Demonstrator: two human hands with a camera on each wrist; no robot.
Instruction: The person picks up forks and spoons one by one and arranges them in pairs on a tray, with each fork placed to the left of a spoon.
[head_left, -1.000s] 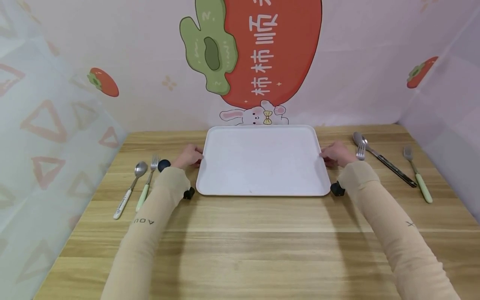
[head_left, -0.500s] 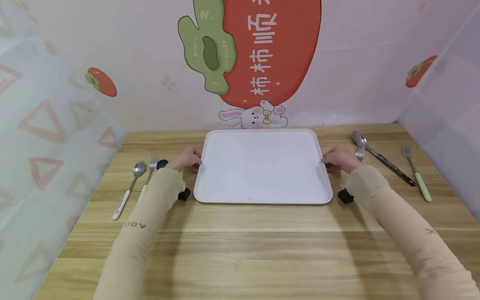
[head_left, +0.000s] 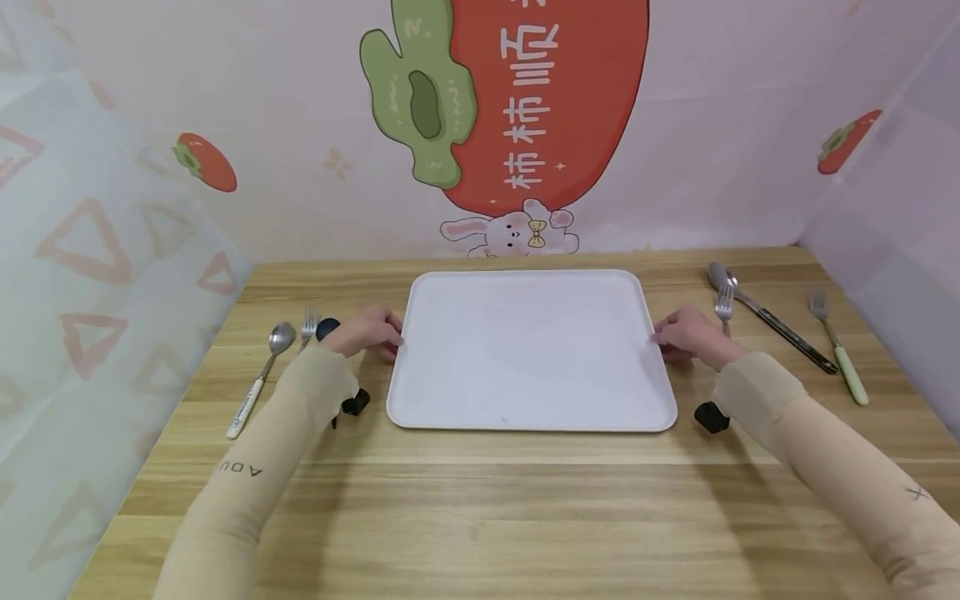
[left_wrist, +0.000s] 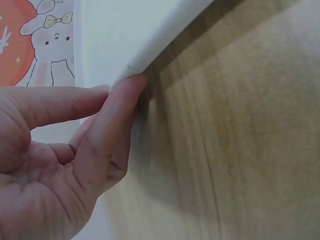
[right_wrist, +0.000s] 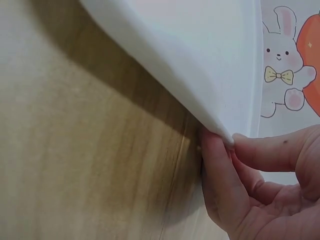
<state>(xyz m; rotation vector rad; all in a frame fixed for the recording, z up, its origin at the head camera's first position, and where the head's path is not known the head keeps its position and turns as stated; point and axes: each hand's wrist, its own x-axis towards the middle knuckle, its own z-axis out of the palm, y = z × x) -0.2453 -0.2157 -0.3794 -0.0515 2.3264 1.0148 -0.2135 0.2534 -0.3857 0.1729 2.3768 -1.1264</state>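
left hand (head_left: pixel 369 331) and right hand (head_left: pixel 692 335) each pinch one short side of a white tray (head_left: pixel 531 350) above a wooden table (head_left: pixel 480 508).

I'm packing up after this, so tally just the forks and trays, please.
Silver-tined metal forks: 3
White rectangular round-cornered tray: 1
Total: 4

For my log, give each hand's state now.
Left hand: holding the tray by its left edge.
Right hand: holding the tray by its right edge.
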